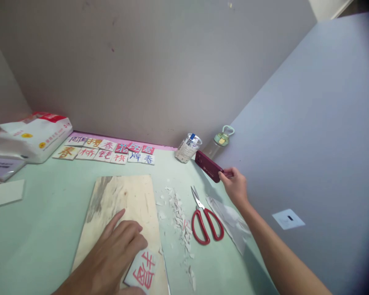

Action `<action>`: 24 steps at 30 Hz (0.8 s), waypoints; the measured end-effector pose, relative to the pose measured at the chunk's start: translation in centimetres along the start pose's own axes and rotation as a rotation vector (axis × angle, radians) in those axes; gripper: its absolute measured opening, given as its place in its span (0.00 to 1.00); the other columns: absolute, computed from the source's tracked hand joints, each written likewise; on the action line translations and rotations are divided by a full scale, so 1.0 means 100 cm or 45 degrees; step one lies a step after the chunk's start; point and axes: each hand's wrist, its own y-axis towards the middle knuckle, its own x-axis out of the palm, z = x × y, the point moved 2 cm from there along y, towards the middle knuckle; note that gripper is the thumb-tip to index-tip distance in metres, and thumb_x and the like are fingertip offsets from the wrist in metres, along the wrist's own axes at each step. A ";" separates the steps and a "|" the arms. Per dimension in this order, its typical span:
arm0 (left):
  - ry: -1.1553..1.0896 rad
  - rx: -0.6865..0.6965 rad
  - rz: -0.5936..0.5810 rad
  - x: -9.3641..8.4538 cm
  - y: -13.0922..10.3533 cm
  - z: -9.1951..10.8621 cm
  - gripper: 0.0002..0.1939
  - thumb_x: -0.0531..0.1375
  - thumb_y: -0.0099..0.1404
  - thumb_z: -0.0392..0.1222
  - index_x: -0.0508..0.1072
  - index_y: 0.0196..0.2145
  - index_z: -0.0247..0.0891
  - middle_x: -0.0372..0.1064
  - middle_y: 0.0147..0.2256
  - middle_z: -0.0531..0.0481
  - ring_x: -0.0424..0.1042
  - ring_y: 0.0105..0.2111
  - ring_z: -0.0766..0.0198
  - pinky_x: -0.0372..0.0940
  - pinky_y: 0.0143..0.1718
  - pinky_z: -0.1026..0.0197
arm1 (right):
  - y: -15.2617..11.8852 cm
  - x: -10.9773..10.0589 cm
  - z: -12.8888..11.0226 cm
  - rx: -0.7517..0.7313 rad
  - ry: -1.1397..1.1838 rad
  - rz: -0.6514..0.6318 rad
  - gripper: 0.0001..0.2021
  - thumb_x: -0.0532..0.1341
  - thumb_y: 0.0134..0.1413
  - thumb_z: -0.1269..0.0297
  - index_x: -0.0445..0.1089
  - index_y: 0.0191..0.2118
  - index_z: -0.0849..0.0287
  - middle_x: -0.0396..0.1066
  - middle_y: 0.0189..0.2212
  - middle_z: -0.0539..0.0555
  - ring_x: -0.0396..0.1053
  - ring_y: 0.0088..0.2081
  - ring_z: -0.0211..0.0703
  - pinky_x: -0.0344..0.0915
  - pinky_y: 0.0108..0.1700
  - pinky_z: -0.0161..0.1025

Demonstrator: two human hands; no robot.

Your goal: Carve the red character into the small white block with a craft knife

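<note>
My left hand rests over a wooden board, its thumb and fingers around a white tile with red characters. The tile lies at the board's lower right. My right hand pinches the near end of a dark red phone, which is tilted on its long edge in front of a clear bottle with a green lid. Red-handled scissors, slightly spread, lie on the table between the board and my right forearm.
Painted character tiles stand in two rows at the back left, beside a tissue pack. A can is near the wall. Scraps and a crumpled tissue flank the scissors. White card lies far left.
</note>
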 end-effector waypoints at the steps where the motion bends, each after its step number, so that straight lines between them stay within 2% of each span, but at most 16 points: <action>1: 0.000 -0.011 0.004 -0.001 0.000 0.000 0.20 0.71 0.54 0.53 0.73 0.40 0.44 0.73 0.40 0.52 0.71 0.47 0.51 0.39 0.72 0.36 | 0.002 0.007 0.003 0.051 0.071 -0.013 0.12 0.64 0.69 0.57 0.72 0.47 0.62 0.74 0.40 0.53 0.74 0.36 0.41 0.74 0.39 0.41; 6: -0.048 0.041 -0.050 -0.003 0.001 -0.005 0.21 0.70 0.55 0.58 0.74 0.41 0.45 0.74 0.40 0.51 0.72 0.46 0.51 0.46 0.71 0.37 | 0.019 0.046 0.010 0.288 0.392 -0.088 0.15 0.64 0.69 0.59 0.70 0.55 0.61 0.73 0.49 0.57 0.76 0.44 0.46 0.76 0.44 0.47; 11: -0.038 0.054 -0.078 -0.001 -0.001 -0.008 0.24 0.72 0.53 0.57 0.73 0.43 0.45 0.73 0.41 0.51 0.72 0.47 0.51 0.41 0.72 0.37 | 0.036 0.070 0.012 0.422 0.549 -0.129 0.16 0.64 0.69 0.59 0.70 0.57 0.60 0.72 0.53 0.58 0.75 0.47 0.49 0.75 0.48 0.50; 16: -0.044 0.041 -0.095 0.001 -0.002 -0.006 0.28 0.76 0.48 0.50 0.71 0.44 0.45 0.71 0.42 0.52 0.70 0.50 0.51 0.30 0.72 0.38 | 0.032 0.067 0.011 0.444 0.600 -0.190 0.16 0.64 0.69 0.59 0.70 0.57 0.60 0.72 0.53 0.58 0.75 0.48 0.49 0.75 0.48 0.50; 24: -0.034 0.069 -0.081 -0.001 -0.002 -0.003 0.31 0.77 0.48 0.50 0.70 0.45 0.44 0.69 0.43 0.52 0.69 0.49 0.51 0.30 0.72 0.42 | 0.021 0.051 0.001 0.377 0.553 -0.256 0.15 0.64 0.69 0.59 0.70 0.55 0.61 0.73 0.50 0.57 0.75 0.45 0.47 0.76 0.46 0.48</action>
